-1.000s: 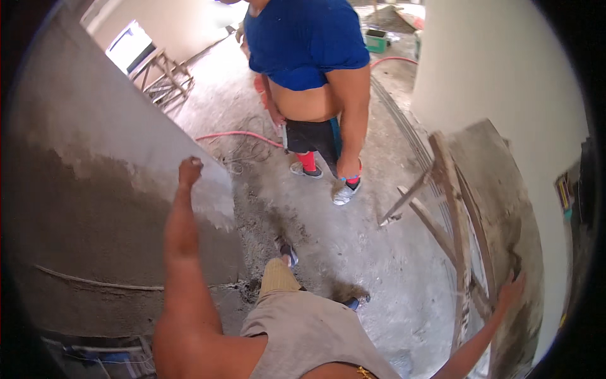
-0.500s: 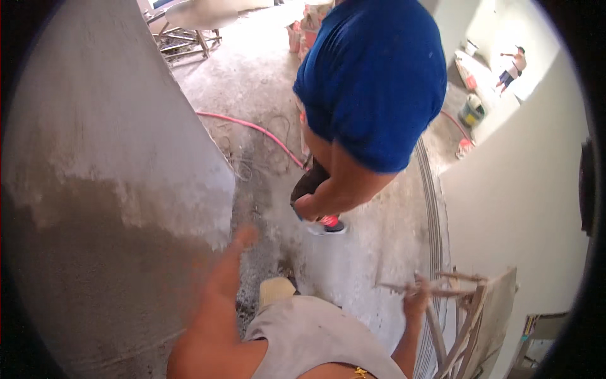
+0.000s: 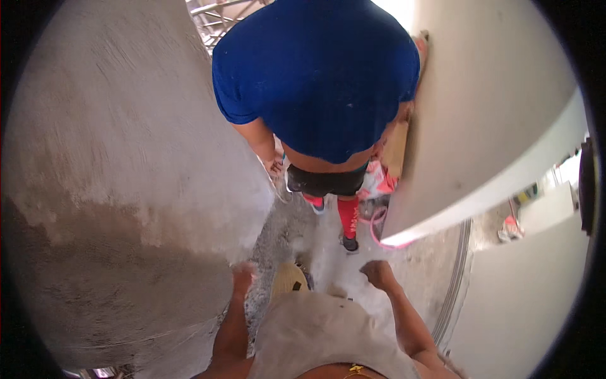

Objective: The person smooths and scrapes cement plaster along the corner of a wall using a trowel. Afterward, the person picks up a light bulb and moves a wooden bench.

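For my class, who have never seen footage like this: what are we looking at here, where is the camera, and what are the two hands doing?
The camera sits on a person's head and looks straight down through a very wide lens, so straight walls bend. The forearms at the bottom are the wearer's own. The left hand is close to the rough grey plastered wall; whether it touches is unclear. The right hand is closed and seems to hold nothing. Between them shows the wearer's yellowish shoe on the dusty concrete floor. Ahead stands another person in a blue shirt, beside a pale wall.
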`<state>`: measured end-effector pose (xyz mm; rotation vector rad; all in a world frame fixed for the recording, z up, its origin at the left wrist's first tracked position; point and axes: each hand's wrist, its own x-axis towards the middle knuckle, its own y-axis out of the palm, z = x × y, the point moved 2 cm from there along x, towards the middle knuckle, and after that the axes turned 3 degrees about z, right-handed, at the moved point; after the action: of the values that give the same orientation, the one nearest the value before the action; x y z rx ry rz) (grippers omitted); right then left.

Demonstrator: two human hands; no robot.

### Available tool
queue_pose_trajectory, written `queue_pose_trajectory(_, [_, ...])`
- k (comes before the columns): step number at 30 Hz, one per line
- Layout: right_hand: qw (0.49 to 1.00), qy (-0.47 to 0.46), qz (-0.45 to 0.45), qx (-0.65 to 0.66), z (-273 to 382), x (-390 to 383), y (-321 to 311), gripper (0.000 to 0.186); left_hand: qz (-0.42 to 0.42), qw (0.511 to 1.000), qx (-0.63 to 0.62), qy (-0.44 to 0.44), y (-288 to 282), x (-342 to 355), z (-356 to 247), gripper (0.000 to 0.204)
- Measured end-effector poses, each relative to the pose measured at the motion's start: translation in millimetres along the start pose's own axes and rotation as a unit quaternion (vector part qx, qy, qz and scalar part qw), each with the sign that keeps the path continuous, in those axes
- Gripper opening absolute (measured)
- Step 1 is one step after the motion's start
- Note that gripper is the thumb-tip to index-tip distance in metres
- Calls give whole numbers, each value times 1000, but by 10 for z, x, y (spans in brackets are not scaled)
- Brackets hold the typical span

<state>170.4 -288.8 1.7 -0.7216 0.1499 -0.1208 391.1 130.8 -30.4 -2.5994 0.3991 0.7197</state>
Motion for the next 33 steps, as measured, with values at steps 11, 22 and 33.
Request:
queue_pose_trajectory(11, [976,-211,37,42,942,3465,-642,13,-398,564,213,692,-862,190,-5030,16])
queue_pose_trajectory(22, [956,36,292,-12,97,4150,-477,24,-561,404,448,568,-901,1327,-5833,26])
queue_pose_trajectory(33, [831,-269,405,270,2372,7200,-2457,29,-725,348,435,405,-628,1280,-5988,26])
